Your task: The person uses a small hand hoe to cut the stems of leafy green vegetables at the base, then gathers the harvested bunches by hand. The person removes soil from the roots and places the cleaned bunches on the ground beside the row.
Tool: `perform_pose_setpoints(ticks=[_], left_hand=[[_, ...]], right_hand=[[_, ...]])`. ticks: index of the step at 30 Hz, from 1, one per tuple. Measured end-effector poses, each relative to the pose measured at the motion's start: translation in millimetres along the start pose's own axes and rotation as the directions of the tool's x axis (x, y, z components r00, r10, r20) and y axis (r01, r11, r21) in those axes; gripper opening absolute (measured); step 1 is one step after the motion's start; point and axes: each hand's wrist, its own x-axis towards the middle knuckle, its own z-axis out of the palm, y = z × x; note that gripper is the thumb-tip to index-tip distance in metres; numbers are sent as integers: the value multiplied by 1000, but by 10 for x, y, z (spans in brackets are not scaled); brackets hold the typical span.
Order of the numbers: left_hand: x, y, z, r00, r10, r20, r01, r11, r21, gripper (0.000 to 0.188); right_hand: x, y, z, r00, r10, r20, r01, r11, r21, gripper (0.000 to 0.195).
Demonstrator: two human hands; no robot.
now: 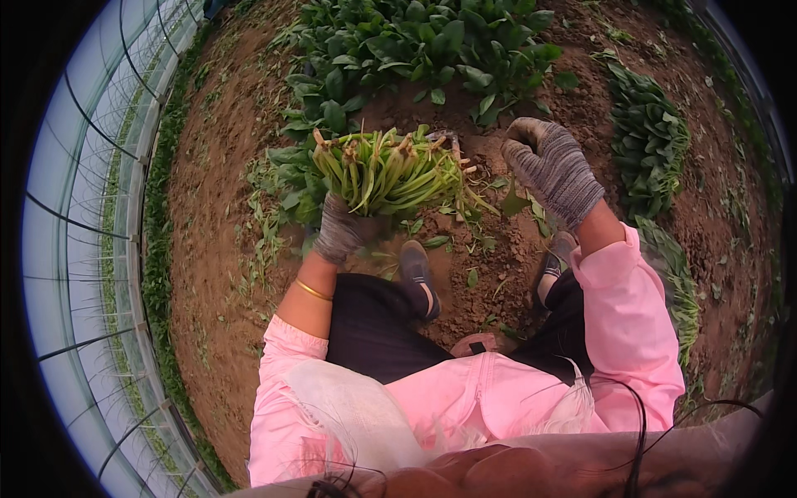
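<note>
My left hand, in a grey knit glove, grips a bunch of leafy greens that look like spinach. Their pale stems and cut root ends face up and towards the right; their leaves hang to the left and below. My right hand, in a matching glove with a soiled fingertip area, is raised to the right of the bunch with its fingers curled. Whether it pinches something small cannot be told; a single leaf shows just below it. Behind the bunch's right end, a metal tool is partly hidden.
Growing greens fill the top middle. Cut greens lie in a row on the soil at the right, with another pile beside my right arm. Loose leaves litter the soil around my shoes. A greenhouse film wall curves along the left.
</note>
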Motion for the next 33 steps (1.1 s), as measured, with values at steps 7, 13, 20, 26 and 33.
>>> perform_pose_setpoints(ticks=[7,13,20,26,33], left_hand=[[31,-86,27,997,-27,-72,20,995,-96,42],[52,-148,148,997,50,-62,-60,984,-169,48],[81,-275,56,990,119,-77,-119,993,12,45],[43,-425,-93,1000,15,15,-9,950,-311,58],[47,-756,-216,925,210,316,-181,976,-117,56]], right_hand=[[99,254,180,987,-115,-115,116,993,8,50],[11,125,423,937,69,343,-149,966,211,52],[-105,37,40,933,-287,219,-45,510,859,37],[-24,370,-55,939,-289,-188,14,577,-817,52],[90,121,14,846,-487,-218,445,869,-216,32]])
